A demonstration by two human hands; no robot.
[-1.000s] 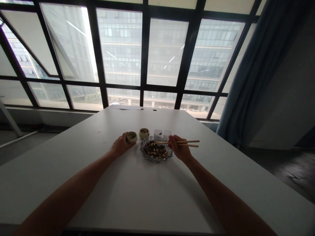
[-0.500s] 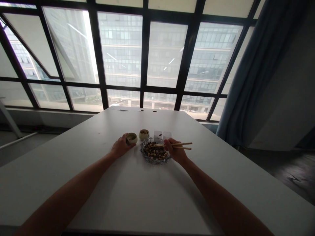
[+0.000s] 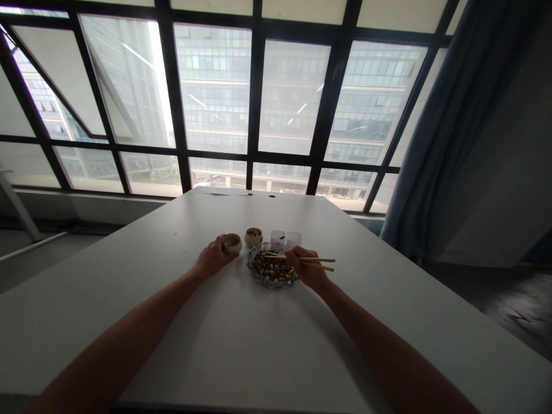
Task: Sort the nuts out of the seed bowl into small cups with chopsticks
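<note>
My left hand [image 3: 214, 257] is closed around a small round cup [image 3: 232, 244], tilted a little toward me, left of the glass bowl. Between the fingers of my right hand [image 3: 307, 267] is a pair of wooden chopsticks [image 3: 321, 263]. Their tips reach into a clear cut-glass bowl [image 3: 269, 283], which holds brown nuts and darker small pieces [image 3: 275, 270]. The exact piece at the tips is too small to make out. Behind the bowl stands a second small cup [image 3: 253, 237] with several nuts in it.
Two clear plastic containers [image 3: 294, 237] stand behind the bowl, one with a dark piece in it. All rests on a long white table [image 3: 254, 345]. Papers [image 3: 224, 191] lie at its far end, by the windows. A blue curtain [image 3: 431, 149] hangs at the right.
The back ends of the chopsticks have dipped lower, and their tips have shifted slightly within the bowl. My left hand stays on the cup.
</note>
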